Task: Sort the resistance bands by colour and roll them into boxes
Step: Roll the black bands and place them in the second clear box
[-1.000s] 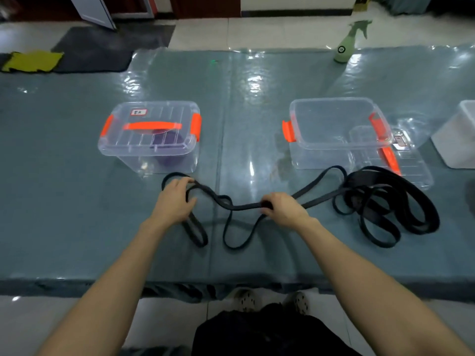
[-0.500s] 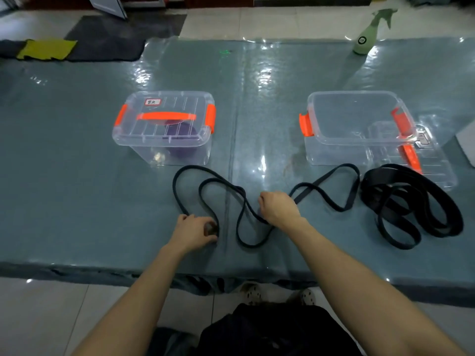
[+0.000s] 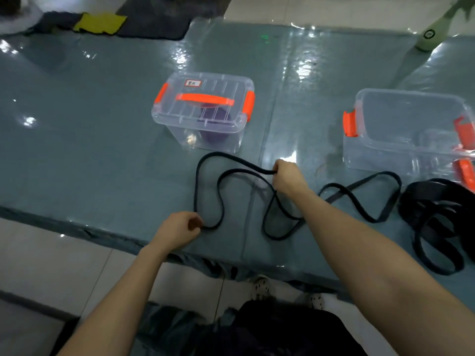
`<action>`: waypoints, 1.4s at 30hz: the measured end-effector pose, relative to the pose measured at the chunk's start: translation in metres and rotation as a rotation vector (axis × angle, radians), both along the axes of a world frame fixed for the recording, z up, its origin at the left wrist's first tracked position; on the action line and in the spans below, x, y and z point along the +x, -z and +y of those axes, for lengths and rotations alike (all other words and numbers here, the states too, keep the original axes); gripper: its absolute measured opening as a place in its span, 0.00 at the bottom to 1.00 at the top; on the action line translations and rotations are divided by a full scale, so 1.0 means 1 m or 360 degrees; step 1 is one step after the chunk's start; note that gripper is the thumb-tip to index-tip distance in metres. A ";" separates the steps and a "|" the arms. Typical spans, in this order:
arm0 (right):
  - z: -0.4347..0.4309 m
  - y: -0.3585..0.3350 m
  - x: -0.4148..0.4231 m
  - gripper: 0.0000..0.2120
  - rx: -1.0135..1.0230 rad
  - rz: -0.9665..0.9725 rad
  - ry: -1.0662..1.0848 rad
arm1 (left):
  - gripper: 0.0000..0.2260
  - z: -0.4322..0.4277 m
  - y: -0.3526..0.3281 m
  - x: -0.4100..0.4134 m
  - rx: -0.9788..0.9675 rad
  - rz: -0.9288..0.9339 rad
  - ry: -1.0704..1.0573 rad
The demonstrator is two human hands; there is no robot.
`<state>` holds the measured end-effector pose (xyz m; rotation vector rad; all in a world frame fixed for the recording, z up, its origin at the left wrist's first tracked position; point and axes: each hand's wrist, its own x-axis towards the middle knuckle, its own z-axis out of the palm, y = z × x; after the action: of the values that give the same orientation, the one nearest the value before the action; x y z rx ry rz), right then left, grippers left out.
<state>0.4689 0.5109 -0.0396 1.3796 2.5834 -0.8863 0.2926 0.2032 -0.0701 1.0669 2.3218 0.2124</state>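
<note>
Nearest, at the front edge of the table [image 3: 102, 129], the left hand [image 3: 180, 228] has its fingers curled tight round one bend of the thin black band [image 3: 196, 186], thumb closing the pinch. From there the band climbs away in two narrow loops lying flat on the table. Further out and to the right, the right hand [image 3: 288, 176] pinches a fold of the same band between curled fingers and thumb; whether that fold is raised off the surface I cannot tell.

Most of the slack lies right of the right hand, trailing across the table in a long loop toward the open box [image 3: 411, 119], so the band's long axis runs roughly left to right. A roll would likely start at the left hand's pinch, with the right hand (the nearer to the slack) feeding length in.

Just beside that trailing loop, at the right edge, sits a heap of wider black bands [image 3: 437, 204]. Beyond the hands stands the closed box [image 3: 205, 104] with something purple [image 3: 216, 124] inside. Farthest off, a green spray bottle [image 3: 431, 37].
</note>
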 end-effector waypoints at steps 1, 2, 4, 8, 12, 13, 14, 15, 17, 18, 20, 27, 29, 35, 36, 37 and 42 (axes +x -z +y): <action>0.008 -0.014 -0.001 0.10 0.0026 0.0077 0.0035 | 0.08 0.005 -0.003 -0.001 0.0086 -0.0012 -0.0037; 0.016 -0.031 -0.002 0.10 0.0056 0.0155 0.0058 | 0.08 0.014 -0.010 -0.002 0.0203 0.0030 -0.0083; 0.035 -0.075 -0.003 0.13 0.0107 0.0335 0.0082 | 0.07 0.042 -0.031 -0.005 0.0529 0.0135 -0.0162; 0.066 -0.174 0.007 0.16 0.0275 0.0591 0.0028 | 0.09 0.123 -0.106 -0.003 0.1212 0.0167 -0.0104; 0.078 -0.270 0.026 0.14 0.0364 0.0811 -0.0026 | 0.27 0.207 -0.195 0.007 0.1343 -0.0218 0.0059; 0.079 -0.292 0.030 0.10 0.0380 0.0882 -0.0051 | 0.34 0.225 -0.215 0.011 0.1301 -0.0298 0.0162; 0.080 -0.313 0.033 0.07 0.0408 0.0938 -0.0080 | 0.40 0.243 -0.233 0.016 0.1256 -0.0370 0.0262; 0.081 -0.334 0.036 0.06 0.0449 0.0962 -0.0122 | 0.46 0.259 -0.252 0.023 0.1225 -0.0440 0.0344; 0.084 -0.374 0.040 0.10 0.0546 0.0929 -0.0247 | 0.53 0.287 -0.289 0.034 0.1227 -0.0552 0.0458; 0.086 -0.395 0.042 0.13 0.0593 0.0906 -0.0307 | 0.54 0.299 -0.309 0.039 0.1251 -0.0579 0.0500; 0.088 -0.438 0.046 0.19 0.0732 0.0868 -0.0380 | 0.49 0.320 -0.351 0.047 0.1307 -0.0602 0.0587; 0.094 -0.579 0.060 0.24 0.1268 0.0951 -0.0260 | 0.11 0.352 -0.500 0.059 0.1753 -0.0908 0.0544; 0.094 -0.605 0.065 0.22 0.1309 0.1002 -0.0160 | 0.10 0.348 -0.540 0.059 0.1928 -0.0645 0.0478; 0.090 -0.662 0.080 0.13 0.0928 0.1462 -0.0063 | 0.16 0.329 -0.637 0.046 0.2058 0.0357 0.0578; 0.088 -0.668 0.083 0.14 0.0755 0.1648 -0.0085 | 0.15 0.328 -0.649 0.044 0.2096 0.0387 0.0602; 0.086 -0.672 0.084 0.15 0.0595 0.1805 -0.0114 | 0.13 0.328 -0.659 0.042 0.2142 0.0395 0.0617; 0.086 -0.664 0.085 0.19 0.0057 0.2214 -0.0156 | 0.11 0.327 -0.659 0.042 0.2203 0.0092 0.0655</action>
<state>0.5537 0.5968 0.6239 0.5946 3.3898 -2.4016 0.3349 0.5303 0.5884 2.0896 1.7274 1.7659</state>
